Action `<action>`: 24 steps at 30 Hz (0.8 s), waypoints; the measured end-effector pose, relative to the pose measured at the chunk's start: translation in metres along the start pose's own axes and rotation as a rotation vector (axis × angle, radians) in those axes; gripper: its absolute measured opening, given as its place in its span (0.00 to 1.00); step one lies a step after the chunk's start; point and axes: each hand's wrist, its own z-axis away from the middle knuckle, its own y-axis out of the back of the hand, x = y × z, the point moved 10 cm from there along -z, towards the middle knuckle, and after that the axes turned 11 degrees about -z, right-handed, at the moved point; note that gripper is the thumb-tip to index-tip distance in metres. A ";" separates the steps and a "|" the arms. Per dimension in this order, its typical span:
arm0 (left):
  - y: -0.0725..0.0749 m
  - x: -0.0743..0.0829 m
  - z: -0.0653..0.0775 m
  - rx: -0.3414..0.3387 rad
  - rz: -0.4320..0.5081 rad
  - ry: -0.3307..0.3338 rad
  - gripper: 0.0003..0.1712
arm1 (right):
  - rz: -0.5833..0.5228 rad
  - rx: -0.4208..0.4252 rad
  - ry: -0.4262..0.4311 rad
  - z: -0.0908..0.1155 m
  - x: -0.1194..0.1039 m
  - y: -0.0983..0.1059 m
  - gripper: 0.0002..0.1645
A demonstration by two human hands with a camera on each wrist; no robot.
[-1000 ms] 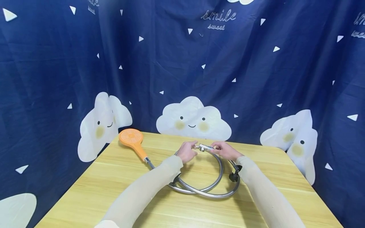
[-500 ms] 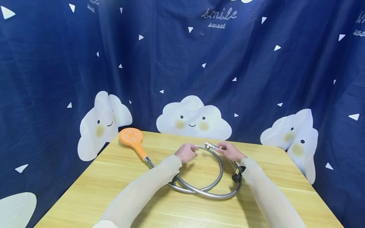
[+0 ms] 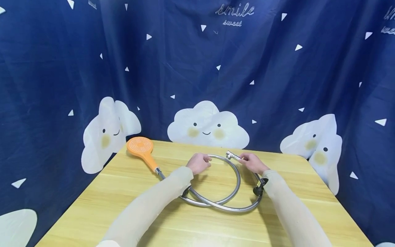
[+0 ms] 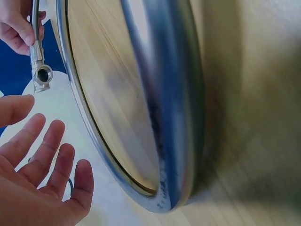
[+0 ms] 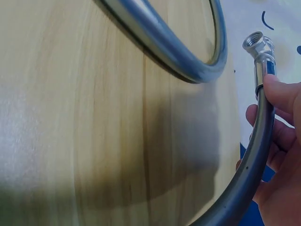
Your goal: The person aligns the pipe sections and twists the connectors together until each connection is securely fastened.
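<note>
My right hand [image 3: 253, 163] pinches a grey shower hose [image 5: 257, 146] just below its metal end fitting [image 5: 263, 54], thumb against the collar. The loose nut on that fitting sits tilted, its threaded opening showing in the right wrist view. Fingers spread, my left hand [image 4: 51, 174] holds nothing. It is apart from the fitting, beside the far part of the hose loop. An orange shower head [image 3: 140, 145] lies face up at the far left, joined to the hose's other end.
The hose lies in crossing loops on the wooden table [image 3: 197, 226], between and below both forearms. Behind the table's far edge hangs a dark blue curtain [image 3: 191, 61] with white clouds. Each wrist wears a black camera mount [image 3: 258, 188].
The hose fitting has moved right, away from the left fingertips, in my right hand. My left hand has drawn slightly left. The shower head stays where it was.
</note>
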 end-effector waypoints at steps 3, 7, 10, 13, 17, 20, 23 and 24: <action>0.000 -0.001 0.001 -0.008 -0.009 0.006 0.17 | 0.005 0.008 -0.001 0.001 0.004 0.001 0.10; 0.004 0.000 0.004 -0.004 -0.025 0.001 0.17 | 0.003 0.019 0.004 0.004 0.007 0.005 0.10; 0.007 0.002 0.006 0.002 -0.028 -0.002 0.18 | 0.005 0.039 0.001 0.005 0.011 0.008 0.10; 0.008 0.002 0.007 0.000 -0.027 -0.004 0.18 | 0.013 0.060 -0.018 0.005 0.017 0.011 0.09; 0.007 -0.001 0.007 -0.007 -0.023 -0.002 0.18 | 0.017 0.082 -0.048 0.007 0.023 0.014 0.09; 0.006 -0.004 0.006 -0.009 -0.010 0.003 0.19 | 0.017 0.102 -0.063 0.009 0.026 0.015 0.10; 0.005 -0.007 0.005 -0.014 -0.002 0.011 0.19 | 0.019 0.109 -0.068 0.012 0.027 0.016 0.10; 0.004 -0.008 0.005 -0.013 -0.001 0.011 0.19 | 0.019 0.111 -0.071 0.012 0.027 0.016 0.10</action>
